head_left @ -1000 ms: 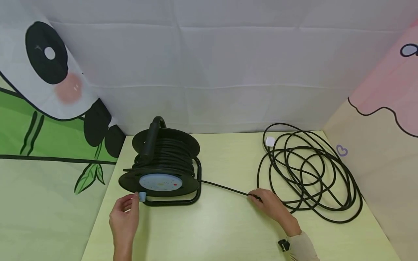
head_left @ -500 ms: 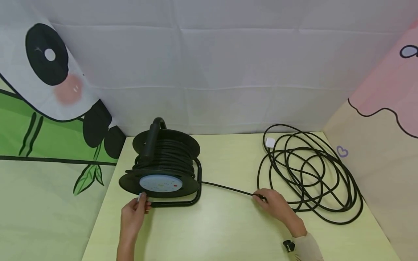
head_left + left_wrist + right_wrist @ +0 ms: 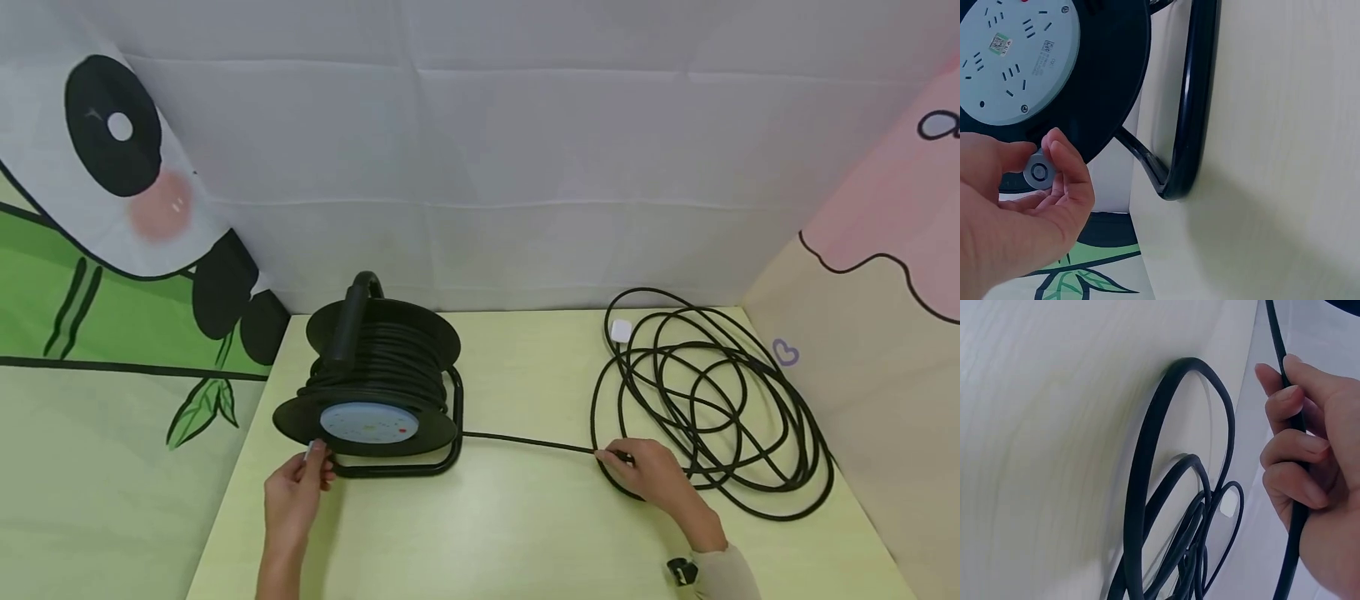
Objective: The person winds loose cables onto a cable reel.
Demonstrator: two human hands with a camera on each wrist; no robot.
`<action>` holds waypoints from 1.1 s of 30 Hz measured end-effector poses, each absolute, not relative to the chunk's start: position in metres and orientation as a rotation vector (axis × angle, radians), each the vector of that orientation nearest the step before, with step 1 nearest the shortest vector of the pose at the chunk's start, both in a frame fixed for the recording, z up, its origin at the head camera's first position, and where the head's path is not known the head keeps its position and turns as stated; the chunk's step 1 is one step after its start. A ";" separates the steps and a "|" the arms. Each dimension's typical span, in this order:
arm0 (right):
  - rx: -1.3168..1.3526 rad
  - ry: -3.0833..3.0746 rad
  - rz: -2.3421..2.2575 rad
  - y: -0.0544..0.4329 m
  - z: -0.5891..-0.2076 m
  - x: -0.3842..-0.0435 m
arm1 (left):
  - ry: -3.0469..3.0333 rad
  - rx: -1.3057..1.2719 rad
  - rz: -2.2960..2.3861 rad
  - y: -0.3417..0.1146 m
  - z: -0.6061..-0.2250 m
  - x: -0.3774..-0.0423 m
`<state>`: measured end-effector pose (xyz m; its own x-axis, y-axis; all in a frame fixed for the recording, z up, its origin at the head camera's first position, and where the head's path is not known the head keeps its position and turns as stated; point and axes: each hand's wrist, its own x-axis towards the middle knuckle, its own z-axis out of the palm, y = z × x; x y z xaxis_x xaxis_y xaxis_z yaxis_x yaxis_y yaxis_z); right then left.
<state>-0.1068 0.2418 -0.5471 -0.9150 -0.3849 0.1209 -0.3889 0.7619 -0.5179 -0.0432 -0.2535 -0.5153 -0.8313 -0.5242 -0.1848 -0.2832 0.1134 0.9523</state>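
Carrying wound black cable (image 3: 386, 358), the extension-cord reel (image 3: 369, 422) stands at the left of the pale table (image 3: 487, 533). The left hand (image 3: 292, 500) pinches its grey knob (image 3: 1039, 172) between thumb and fingers; the right hand (image 3: 660, 475), fingers curled, grips a straight cable run (image 3: 528, 441). Farther right lie loose loops (image 3: 806, 437), a white plug (image 3: 621, 331) among them.

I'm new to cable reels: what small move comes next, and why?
Probably a slight turn of the blue-grey round knob: the left hand pinches it by the edge of the black round reel, the right hand holds the black cable running toward the reel, and loose black loops lie on the pale yellow table.
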 end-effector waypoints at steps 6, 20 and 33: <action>0.667 -2.916 0.925 0.246 -0.548 -0.106 | -2.131 0.852 -1.804 -0.257 -0.508 -0.043; 0.718 -2.859 0.886 0.245 -0.548 -0.117 | -1.944 0.925 -1.908 -0.257 -0.490 -0.043; 0.784 -2.743 0.883 0.248 -0.547 -0.126 | -1.903 0.907 -1.926 -0.266 -0.472 -0.046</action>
<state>-0.1257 0.2481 -0.5466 -0.8511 -0.4335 0.2962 -0.5249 0.6893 -0.4994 -0.0465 -0.2658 -0.4722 -0.7616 -0.6052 -0.2319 -0.2246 -0.0892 0.9704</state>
